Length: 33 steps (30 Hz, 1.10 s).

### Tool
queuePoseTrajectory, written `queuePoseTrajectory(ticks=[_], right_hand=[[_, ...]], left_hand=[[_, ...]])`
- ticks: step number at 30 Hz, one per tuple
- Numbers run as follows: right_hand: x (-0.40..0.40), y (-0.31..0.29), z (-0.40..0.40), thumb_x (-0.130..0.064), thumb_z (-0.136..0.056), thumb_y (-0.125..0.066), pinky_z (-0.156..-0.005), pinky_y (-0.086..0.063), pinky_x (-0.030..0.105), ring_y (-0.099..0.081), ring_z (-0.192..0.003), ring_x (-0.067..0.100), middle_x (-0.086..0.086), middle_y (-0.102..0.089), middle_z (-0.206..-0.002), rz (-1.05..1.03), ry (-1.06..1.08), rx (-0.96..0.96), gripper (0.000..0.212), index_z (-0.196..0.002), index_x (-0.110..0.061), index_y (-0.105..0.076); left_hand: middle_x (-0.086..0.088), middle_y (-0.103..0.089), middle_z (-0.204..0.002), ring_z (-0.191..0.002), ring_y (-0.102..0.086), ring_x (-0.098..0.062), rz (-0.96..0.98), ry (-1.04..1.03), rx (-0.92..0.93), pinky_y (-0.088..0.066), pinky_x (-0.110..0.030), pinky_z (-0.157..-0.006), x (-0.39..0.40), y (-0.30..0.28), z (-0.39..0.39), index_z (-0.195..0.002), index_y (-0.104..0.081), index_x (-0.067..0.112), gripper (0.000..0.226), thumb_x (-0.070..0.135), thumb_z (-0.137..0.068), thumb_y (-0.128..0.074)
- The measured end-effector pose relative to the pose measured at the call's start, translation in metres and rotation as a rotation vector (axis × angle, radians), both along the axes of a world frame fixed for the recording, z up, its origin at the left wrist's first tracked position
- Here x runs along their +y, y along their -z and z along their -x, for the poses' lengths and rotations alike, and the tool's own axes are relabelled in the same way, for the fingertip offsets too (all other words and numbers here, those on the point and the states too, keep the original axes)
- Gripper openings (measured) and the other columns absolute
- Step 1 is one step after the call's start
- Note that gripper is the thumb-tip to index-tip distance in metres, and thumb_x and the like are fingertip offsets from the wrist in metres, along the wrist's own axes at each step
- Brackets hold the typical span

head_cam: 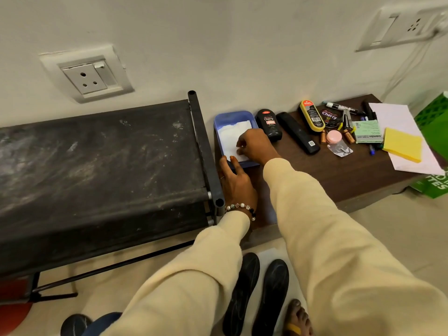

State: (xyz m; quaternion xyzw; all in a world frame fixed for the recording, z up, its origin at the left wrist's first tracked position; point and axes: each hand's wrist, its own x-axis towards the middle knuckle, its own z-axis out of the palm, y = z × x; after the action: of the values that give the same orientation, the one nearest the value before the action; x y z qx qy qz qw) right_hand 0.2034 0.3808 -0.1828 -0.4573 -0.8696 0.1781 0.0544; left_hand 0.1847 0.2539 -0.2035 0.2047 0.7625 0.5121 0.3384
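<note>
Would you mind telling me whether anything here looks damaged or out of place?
The wall socket above the black rack looks damaged: its insert sits crooked, with a gap along its upper edge. The rack's top is smeared with whitish marks.

Cloth [230, 138] in tray [233, 115], bottle [269, 126] right of tray, remote [297, 132] right of bottle, rack [97, 161] left of tray
</note>
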Motion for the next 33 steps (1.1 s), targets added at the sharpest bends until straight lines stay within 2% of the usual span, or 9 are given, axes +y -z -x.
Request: queuePoseTrajectory(ticks=[6, 9, 13, 18, 21, 24, 27, 30, 33], right_hand=[[0.000, 0.005, -0.002, -0.005, -0.088, -0.061, -0.087, -0.051, 0.032, -0.064, -0.093, 0.025, 0.010, -0.072, -0.097, -0.013, 0.139, 0.256, 0.014, -0.096, -0.004, -0.073], [0.000, 0.003, -0.003, -0.006, -0.089, -0.061, -0.085, -0.049, 0.026, -0.064, -0.091, 0.022, 0.009, -0.071, -0.096, 0.013, 0.177, 0.290, 0.013, -0.096, -0.004, -0.072], [-0.002, -0.001, -0.006, -0.004, -0.087, -0.063, -0.089, -0.051, 0.031, -0.063, -0.094, 0.023, 0.010, -0.071, -0.096, 0.013, 0.168, 0.291, 0.014, -0.099, -0.005, -0.071], [-0.007, -0.010, -0.011, 0.001, -0.090, -0.052, -0.080, -0.050, 0.029, -0.062, -0.086, 0.023, 0.012, -0.066, -0.092, -0.005, 0.127, 0.296, 0.021, -0.104, -0.010, -0.062], [-0.003, -0.010, -0.011, -0.001, -0.092, -0.051, -0.086, -0.047, 0.028, -0.060, -0.096, 0.026, 0.012, -0.064, -0.107, 0.014, 0.085, 0.205, 0.022, -0.103, -0.008, -0.069], [-0.001, -0.010, -0.010, -0.011, -0.088, -0.062, -0.094, -0.045, 0.029, -0.059, -0.105, 0.027, 0.014, -0.063, -0.117, 0.011, 0.051, 0.136, 0.028, -0.114, -0.003, -0.066], [0.000, -0.009, -0.011, -0.015, -0.079, -0.075, -0.094, -0.043, 0.031, -0.053, -0.111, 0.027, 0.012, -0.057, -0.121, -0.026, 0.013, 0.040, 0.045, -0.119, -0.006, -0.058], [0.000, -0.009, -0.011, -0.003, -0.086, -0.062, -0.090, -0.047, 0.034, -0.058, -0.104, 0.027, 0.012, -0.062, -0.112, -0.109, 0.062, 0.124, 0.033, -0.118, -0.009, -0.056], [-0.003, -0.014, -0.011, -0.006, -0.091, -0.057, -0.088, -0.046, 0.029, -0.060, -0.100, 0.025, 0.012, -0.065, -0.108, -0.085, 0.175, 0.286, 0.029, -0.120, -0.007, -0.060]], left_hand=[[-0.008, -0.042, -0.139, -0.112, -0.056, -0.032, 0.056, 0.044, 0.089, -0.054, -0.046, -0.084, -0.001, 0.000, 0.002, -0.143, -0.026, 0.031, 0.041, 0.039, -0.103, -0.034], [-0.012, -0.038, -0.142, -0.116, -0.053, -0.035, 0.072, 0.127, 0.246, -0.053, -0.043, -0.086, -0.002, 0.004, 0.001, -0.145, -0.027, 0.023, 0.049, 0.027, -0.100, -0.047], [-0.010, -0.046, -0.133, -0.107, -0.059, -0.033, 0.083, 0.046, 0.114, -0.055, -0.049, -0.084, 0.000, -0.004, 0.001, -0.141, -0.023, 0.033, 0.040, 0.046, -0.103, -0.028], [-0.010, -0.045, -0.136, -0.110, -0.058, -0.034, 0.043, 0.061, 0.136, -0.055, -0.051, -0.085, -0.002, -0.001, -0.001, -0.142, -0.020, 0.036, 0.041, 0.045, -0.103, -0.028], [-0.010, -0.042, -0.139, -0.113, -0.056, -0.034, 0.082, 0.068, 0.172, -0.054, -0.050, -0.087, -0.002, -0.002, -0.002, -0.144, -0.020, 0.034, 0.043, 0.043, -0.103, -0.031], [-0.018, -0.025, -0.151, -0.130, -0.041, -0.039, 0.082, 0.141, 0.223, -0.043, -0.051, -0.103, -0.006, 0.003, -0.002, -0.151, -0.022, 0.017, 0.060, 0.023, -0.098, -0.050], [-0.014, -0.032, -0.146, -0.124, -0.048, -0.036, 0.063, 0.077, 0.114, -0.049, -0.051, -0.095, -0.005, -0.003, -0.002, -0.148, -0.020, 0.025, 0.050, 0.034, -0.102, -0.037], [-0.012, -0.038, -0.141, -0.116, -0.053, -0.033, 0.063, 0.030, 0.039, -0.054, -0.050, -0.088, -0.002, -0.009, -0.002, -0.145, -0.020, 0.031, 0.044, 0.041, -0.103, -0.029], [-0.012, -0.040, -0.138, -0.114, -0.055, -0.034, 0.047, 0.040, 0.033, -0.054, -0.049, -0.087, -0.004, -0.008, -0.001, -0.145, -0.021, 0.031, 0.043, 0.039, -0.104, -0.031]])
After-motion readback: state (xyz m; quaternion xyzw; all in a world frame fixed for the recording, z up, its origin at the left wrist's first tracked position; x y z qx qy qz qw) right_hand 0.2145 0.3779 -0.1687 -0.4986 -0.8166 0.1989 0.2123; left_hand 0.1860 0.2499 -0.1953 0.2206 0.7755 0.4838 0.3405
